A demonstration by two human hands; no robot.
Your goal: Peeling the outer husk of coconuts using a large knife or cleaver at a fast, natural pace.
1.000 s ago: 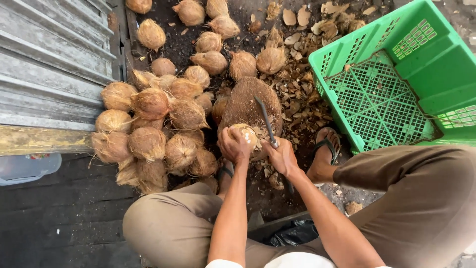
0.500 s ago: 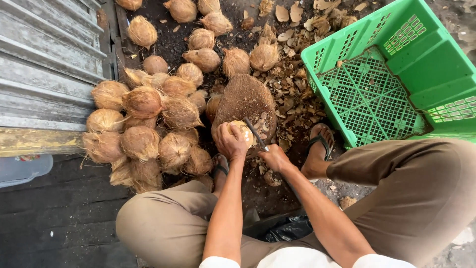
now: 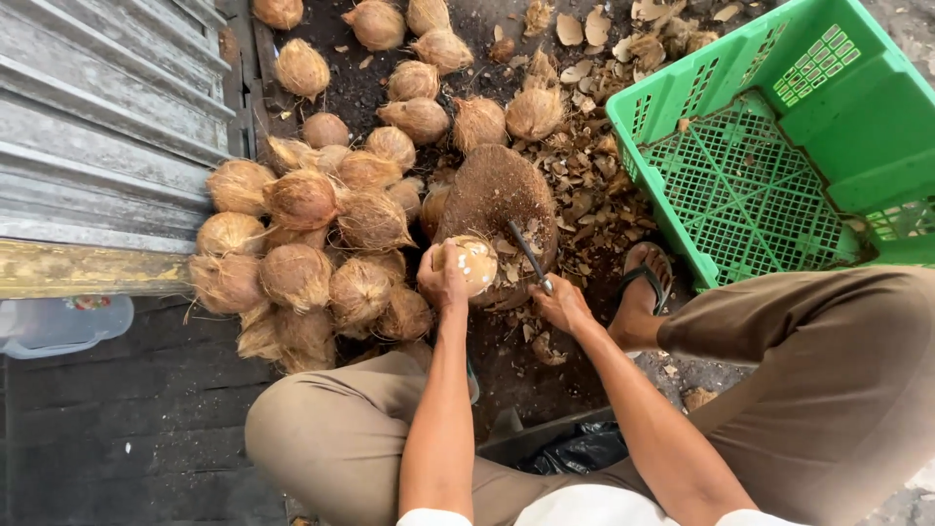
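While resting on the wooden block [image 3: 492,195], coconut [image 3: 469,261] sits gripped in left hand [image 3: 443,282]; right hand [image 3: 560,304] grasps knife [image 3: 529,255] just beside it.

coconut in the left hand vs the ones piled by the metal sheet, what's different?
The held coconut shows pale, mostly stripped shell; the piled coconuts keep shaggy brown fibre. The held one rests on the chopping block, gripped by the left hand, with the right hand and its knife alongside; the piled ones lie on the ground. Both are roundish.
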